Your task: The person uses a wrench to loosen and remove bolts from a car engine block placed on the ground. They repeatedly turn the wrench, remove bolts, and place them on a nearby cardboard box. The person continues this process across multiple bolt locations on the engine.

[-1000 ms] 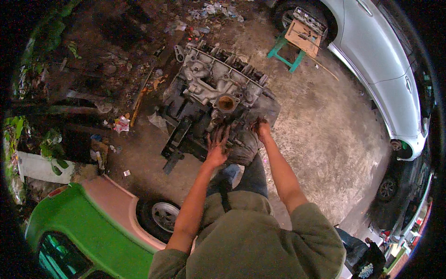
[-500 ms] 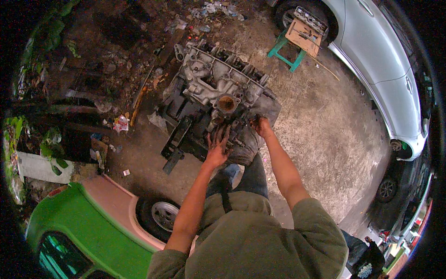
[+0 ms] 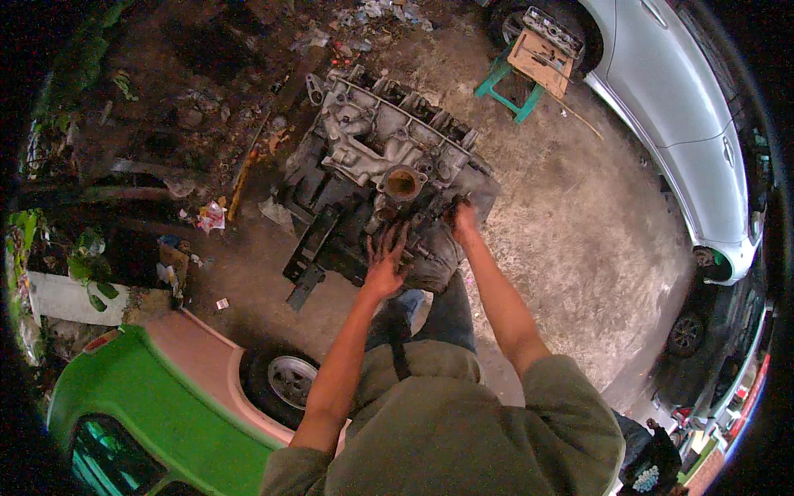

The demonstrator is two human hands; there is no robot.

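Observation:
A large, dirty engine block (image 3: 357,154) with a grey metal intake manifold stands in front of me. Its round port (image 3: 403,184) is rusty brown inside. My left hand (image 3: 387,261) rests on the dark near side of the engine, just below that port, with fingers spread and blackened by grease. At the engine's near right side is my right hand (image 3: 464,220), fingers curled in against the dark parts. Whatever those fingers grip is too dark and small to make out. A black metal bracket (image 3: 311,248) juts from the engine to the left of my left hand.
Beyond the engine to the right, a green-legged stool (image 3: 529,70) bears a metal engine part (image 3: 552,35). A silver car (image 3: 662,91) is parked at the right. Behind me on the left stands a green and pink car (image 3: 157,397). Litter (image 3: 212,216) lies on the ground at left.
My right hand has shifted very slightly up and to the left at the engine's side. My left hand keeps its place with fingers spread. The whole view has moved a little.

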